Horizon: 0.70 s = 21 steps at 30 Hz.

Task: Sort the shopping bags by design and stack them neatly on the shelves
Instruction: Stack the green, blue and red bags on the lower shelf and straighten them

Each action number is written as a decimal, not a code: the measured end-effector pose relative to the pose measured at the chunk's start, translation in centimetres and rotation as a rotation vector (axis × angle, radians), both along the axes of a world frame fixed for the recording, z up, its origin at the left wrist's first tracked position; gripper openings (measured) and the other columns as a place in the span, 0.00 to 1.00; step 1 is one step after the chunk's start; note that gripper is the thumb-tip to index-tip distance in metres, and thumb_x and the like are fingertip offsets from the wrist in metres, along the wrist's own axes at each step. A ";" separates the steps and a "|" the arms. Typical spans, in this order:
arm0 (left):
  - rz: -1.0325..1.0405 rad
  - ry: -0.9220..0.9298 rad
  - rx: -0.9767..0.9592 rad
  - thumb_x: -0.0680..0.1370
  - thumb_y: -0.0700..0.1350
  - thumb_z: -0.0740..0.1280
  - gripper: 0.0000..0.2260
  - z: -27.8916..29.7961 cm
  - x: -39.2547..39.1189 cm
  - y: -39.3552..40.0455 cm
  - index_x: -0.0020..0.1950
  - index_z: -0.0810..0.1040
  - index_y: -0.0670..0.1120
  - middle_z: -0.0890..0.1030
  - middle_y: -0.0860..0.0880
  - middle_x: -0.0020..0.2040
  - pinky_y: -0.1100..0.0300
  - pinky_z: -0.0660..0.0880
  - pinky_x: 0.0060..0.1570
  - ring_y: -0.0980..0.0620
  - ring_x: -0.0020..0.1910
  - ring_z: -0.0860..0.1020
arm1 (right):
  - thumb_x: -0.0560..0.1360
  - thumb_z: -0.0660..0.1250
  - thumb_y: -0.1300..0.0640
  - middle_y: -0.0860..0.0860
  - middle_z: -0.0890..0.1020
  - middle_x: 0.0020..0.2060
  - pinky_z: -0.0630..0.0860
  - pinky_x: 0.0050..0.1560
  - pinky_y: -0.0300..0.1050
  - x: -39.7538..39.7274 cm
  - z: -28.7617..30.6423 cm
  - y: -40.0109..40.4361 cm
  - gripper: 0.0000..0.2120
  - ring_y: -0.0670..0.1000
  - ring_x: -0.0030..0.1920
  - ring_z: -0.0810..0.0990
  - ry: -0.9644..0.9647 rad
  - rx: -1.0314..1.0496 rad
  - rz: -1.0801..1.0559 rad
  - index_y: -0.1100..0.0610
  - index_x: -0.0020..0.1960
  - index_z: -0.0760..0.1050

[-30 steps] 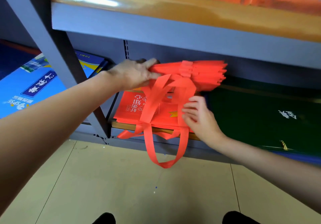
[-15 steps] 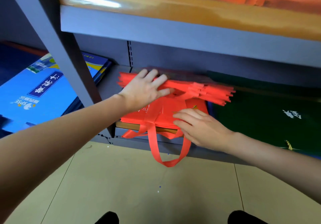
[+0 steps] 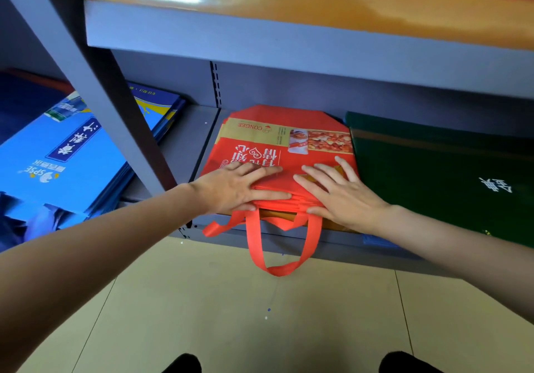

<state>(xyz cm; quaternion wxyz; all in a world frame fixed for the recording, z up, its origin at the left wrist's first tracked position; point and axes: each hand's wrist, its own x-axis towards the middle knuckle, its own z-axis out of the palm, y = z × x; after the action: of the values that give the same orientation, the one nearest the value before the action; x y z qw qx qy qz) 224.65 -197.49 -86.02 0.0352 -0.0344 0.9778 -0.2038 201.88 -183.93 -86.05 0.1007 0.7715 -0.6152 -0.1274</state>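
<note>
grey shelf (image 3: 208, 129), red bags (image 3: 283, 147) stacked, both hands (image 3: 231, 189) flat on top

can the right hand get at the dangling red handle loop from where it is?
Probably yes: the right hand lies flat on the red bags, and the handle loop hangs just below over the shelf edge, unobstructed.

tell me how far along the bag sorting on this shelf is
Done: the red bags lie in one stack on the bottom shelf, beside the dark green bags; the blue bags sit apart in the left bay. In hand: the left hand and right hand press the red stack flat. Left: the red handles dangle over the shelf edge.
</note>
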 end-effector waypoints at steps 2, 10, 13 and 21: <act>-0.003 -0.102 -0.027 0.80 0.58 0.54 0.33 0.5 -0.2 -0.6 0.72 0.30 0.61 0.50 0.43 0.77 0.53 0.72 0.59 0.45 0.63 0.70 | 0.74 0.49 0.37 0.58 0.76 0.64 0.64 0.64 0.67 -0.3 0.0 -0.2 0.33 0.60 0.61 0.76 0.000 0.008 0.005 0.56 0.70 0.68; 0.053 0.076 0.163 0.78 0.48 0.65 0.36 4.1 -0.6 -1.6 0.75 0.43 0.62 0.68 0.42 0.64 0.51 0.78 0.39 0.42 0.46 0.77 | 0.73 0.55 0.45 0.55 0.80 0.50 0.55 0.69 0.61 -1.3 3.0 -1.6 0.24 0.57 0.52 0.79 -0.138 -0.326 0.105 0.60 0.56 0.77; 0.127 0.152 0.157 0.79 0.46 0.64 0.35 5.3 -0.8 -1.2 0.75 0.44 0.62 0.71 0.41 0.60 0.55 0.73 0.31 0.46 0.34 0.70 | 0.72 0.57 0.48 0.54 0.80 0.40 0.56 0.67 0.58 -1.1 3.9 -2.4 0.19 0.58 0.46 0.79 -0.132 -0.410 0.115 0.61 0.49 0.77; 0.135 0.013 0.146 0.80 0.37 0.57 0.34 5.5 -0.8 -0.8 0.75 0.45 0.64 0.51 0.48 0.76 0.52 0.75 0.46 0.43 0.65 0.67 | 0.71 0.71 0.55 0.56 0.79 0.53 0.61 0.66 0.61 -1.6 4.2 -2.5 0.23 0.59 0.50 0.78 -0.101 -0.499 0.266 0.58 0.63 0.70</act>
<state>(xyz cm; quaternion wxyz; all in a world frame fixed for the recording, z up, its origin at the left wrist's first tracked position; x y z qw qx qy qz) 223.88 -198.24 -80.54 0.0450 -0.0986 0.9857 -0.1288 200.31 -186.39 -81.83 0.2726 0.8021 -0.5251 0.0810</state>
